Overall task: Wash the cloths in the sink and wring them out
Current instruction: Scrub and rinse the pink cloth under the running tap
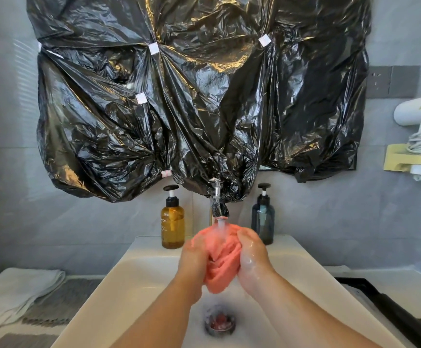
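pink cloth (220, 257) sits bunched under the running faucet (218, 204), gripped by left hand (194, 257) and right hand (251, 254). washing looks underway; wringing remains.

Home bathroom, we judge. We log: white sink (139, 270) with running tap (218, 207); amber pump bottle (172, 222) and dark pump bottle (263, 219) on its back ledge; grey tiled wall (355, 209); wall-mounted white hair dryer (420, 111); folded white towel (16, 292) beside the sink.
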Available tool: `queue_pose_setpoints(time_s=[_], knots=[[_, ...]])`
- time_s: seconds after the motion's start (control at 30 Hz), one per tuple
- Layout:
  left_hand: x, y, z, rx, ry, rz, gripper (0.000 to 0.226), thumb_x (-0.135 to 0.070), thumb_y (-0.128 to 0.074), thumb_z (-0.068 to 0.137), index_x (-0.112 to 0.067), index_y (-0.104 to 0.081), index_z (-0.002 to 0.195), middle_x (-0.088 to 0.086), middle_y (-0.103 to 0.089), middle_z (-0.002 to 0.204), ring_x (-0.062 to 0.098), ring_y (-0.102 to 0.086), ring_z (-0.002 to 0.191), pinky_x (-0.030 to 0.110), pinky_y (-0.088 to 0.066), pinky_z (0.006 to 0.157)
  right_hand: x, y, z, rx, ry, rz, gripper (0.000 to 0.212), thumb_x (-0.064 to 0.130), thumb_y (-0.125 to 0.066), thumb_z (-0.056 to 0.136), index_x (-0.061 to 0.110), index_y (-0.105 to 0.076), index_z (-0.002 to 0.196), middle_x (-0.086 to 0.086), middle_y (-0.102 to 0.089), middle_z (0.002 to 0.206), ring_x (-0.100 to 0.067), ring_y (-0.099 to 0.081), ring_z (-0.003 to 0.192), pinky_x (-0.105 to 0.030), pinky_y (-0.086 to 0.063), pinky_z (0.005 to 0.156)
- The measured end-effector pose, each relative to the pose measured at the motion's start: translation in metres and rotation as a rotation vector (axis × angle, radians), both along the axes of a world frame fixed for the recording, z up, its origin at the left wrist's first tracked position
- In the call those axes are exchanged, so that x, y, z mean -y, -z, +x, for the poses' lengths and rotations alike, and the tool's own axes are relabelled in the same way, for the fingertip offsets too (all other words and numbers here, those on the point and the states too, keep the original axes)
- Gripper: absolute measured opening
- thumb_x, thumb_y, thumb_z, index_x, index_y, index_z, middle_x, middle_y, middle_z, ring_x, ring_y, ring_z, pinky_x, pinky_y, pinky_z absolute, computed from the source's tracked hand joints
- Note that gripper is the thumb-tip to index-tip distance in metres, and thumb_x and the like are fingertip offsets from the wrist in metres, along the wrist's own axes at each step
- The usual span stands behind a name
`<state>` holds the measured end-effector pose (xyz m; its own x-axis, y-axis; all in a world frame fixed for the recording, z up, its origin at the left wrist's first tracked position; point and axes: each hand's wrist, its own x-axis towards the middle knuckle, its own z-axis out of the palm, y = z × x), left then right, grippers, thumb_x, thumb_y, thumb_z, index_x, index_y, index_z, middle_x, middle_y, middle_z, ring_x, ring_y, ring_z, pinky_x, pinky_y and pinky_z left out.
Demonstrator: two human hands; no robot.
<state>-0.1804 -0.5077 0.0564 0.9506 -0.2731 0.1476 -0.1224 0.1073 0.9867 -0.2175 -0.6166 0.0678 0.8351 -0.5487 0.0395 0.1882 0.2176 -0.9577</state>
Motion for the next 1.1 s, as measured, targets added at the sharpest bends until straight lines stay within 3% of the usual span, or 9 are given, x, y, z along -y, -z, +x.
queue_pose_setpoints(time_s=[0.1, 0.27, 0.37, 0.53, 0.63, 0.8, 0.87, 1.0, 1.1], knots=[[0.007, 0.011, 0.000, -0.166, 0.052, -0.013, 0.057, -0.051, -0.029, 0.106, -0.012, -0.071, 0.110, 0.013, -0.078, 0.093, 0.028, -0.076, 0.087, 0.039, -0.061, 0.074, -0.005, 0.002, -0.005, -0.023, -0.041, 0.024, 0.014, 0.019, -0.054, 0.096, 0.014, -0.065, 0.103, -0.016, -0.072, 0.091, -0.032, -0.069, 0.083, -0.047, -0.056, 0.085], [0.029, 0.010, 0.012, -0.131, -0.119, 0.173, 0.042, -0.047, -0.042, 0.102, -0.014, -0.062, 0.118, 0.007, -0.074, 0.092, 0.023, -0.073, 0.084, 0.031, -0.058, 0.070, 0.013, 0.022, 0.017, -0.123, -0.020, -0.254, 0.057, 0.058, -0.044, 0.066, 0.021, -0.074, 0.096, -0.009, -0.076, 0.088, -0.029, -0.072, 0.087, -0.052, -0.057, 0.090], [0.038, -0.004, 0.007, -0.124, -0.114, 0.178, 0.034, -0.049, -0.043, 0.102, -0.021, -0.056, 0.115, 0.008, -0.071, 0.102, 0.027, -0.068, 0.095, 0.040, -0.055, 0.086, 0.033, 0.022, 0.026, -0.153, 0.109, -0.262, 0.057, 0.057, -0.036, 0.066, 0.024, -0.072, 0.096, -0.002, -0.075, 0.085, -0.027, -0.070, 0.086, -0.050, -0.056, 0.088], [0.039, -0.011, 0.006, -0.023, -0.103, 0.131, 0.009, -0.028, -0.052, 0.104, -0.021, -0.058, 0.101, -0.004, -0.062, 0.089, 0.007, -0.062, 0.078, 0.013, -0.047, 0.063, 0.016, 0.016, 0.007, -0.157, 0.126, -0.479, 0.051, 0.055, -0.033, 0.086, 0.028, -0.072, 0.106, 0.002, -0.074, 0.096, -0.022, -0.068, 0.095, -0.043, -0.054, 0.092], [0.024, -0.014, 0.000, 0.126, 0.066, 0.134, 0.021, -0.031, -0.055, 0.102, -0.024, -0.065, 0.086, -0.002, -0.066, 0.081, 0.011, -0.063, 0.070, 0.025, -0.054, 0.065, -0.007, 0.013, 0.000, -0.112, 0.094, -0.527, 0.050, 0.059, -0.030, 0.090, 0.035, -0.069, 0.111, 0.005, -0.072, 0.102, -0.018, -0.067, 0.098, -0.039, -0.053, 0.091], [0.017, -0.015, 0.006, 0.111, 0.088, 0.410, 0.028, -0.027, -0.056, 0.098, -0.016, -0.065, 0.074, -0.005, -0.067, 0.059, 0.014, -0.064, 0.062, 0.031, -0.055, 0.067, 0.001, 0.003, 0.005, -0.229, 0.086, -0.337, 0.027, 0.043, -0.058, 0.081, 0.025, -0.075, 0.070, 0.000, -0.073, 0.070, -0.027, -0.069, 0.075, -0.036, -0.054, 0.072], [0.013, -0.022, 0.004, 0.047, 0.109, 0.461, 0.030, -0.028, -0.050, 0.100, -0.014, -0.068, 0.080, 0.000, -0.072, 0.065, 0.015, -0.067, 0.067, 0.032, -0.057, 0.072, 0.009, 0.001, 0.006, -0.240, 0.031, -0.273, 0.028, 0.031, -0.058, 0.083, 0.018, -0.077, 0.066, -0.006, -0.073, 0.070, -0.031, -0.072, 0.076, -0.041, -0.060, 0.078], [-0.008, -0.027, 0.006, -0.199, 0.214, 0.139, 0.030, -0.026, -0.056, 0.096, -0.001, -0.072, 0.101, 0.022, -0.076, 0.095, 0.034, -0.074, 0.093, 0.044, -0.058, 0.091, 0.018, 0.003, 0.010, -0.107, 0.010, -0.108, 0.031, 0.022, -0.049, 0.100, 0.012, -0.079, 0.094, -0.019, -0.077, 0.089, -0.032, -0.074, 0.083, -0.046, -0.059, 0.087], [-0.013, -0.027, 0.014, -0.242, 0.178, -0.133, 0.025, -0.021, -0.066, 0.086, 0.000, -0.073, 0.098, 0.019, -0.073, 0.095, 0.035, -0.072, 0.094, 0.044, -0.053, 0.095, 0.009, 0.004, 0.008, -0.020, -0.149, -0.075, 0.044, 0.048, -0.066, 0.086, 0.012, -0.074, 0.110, -0.018, -0.075, 0.104, -0.034, -0.073, 0.097, -0.049, -0.055, 0.092]])
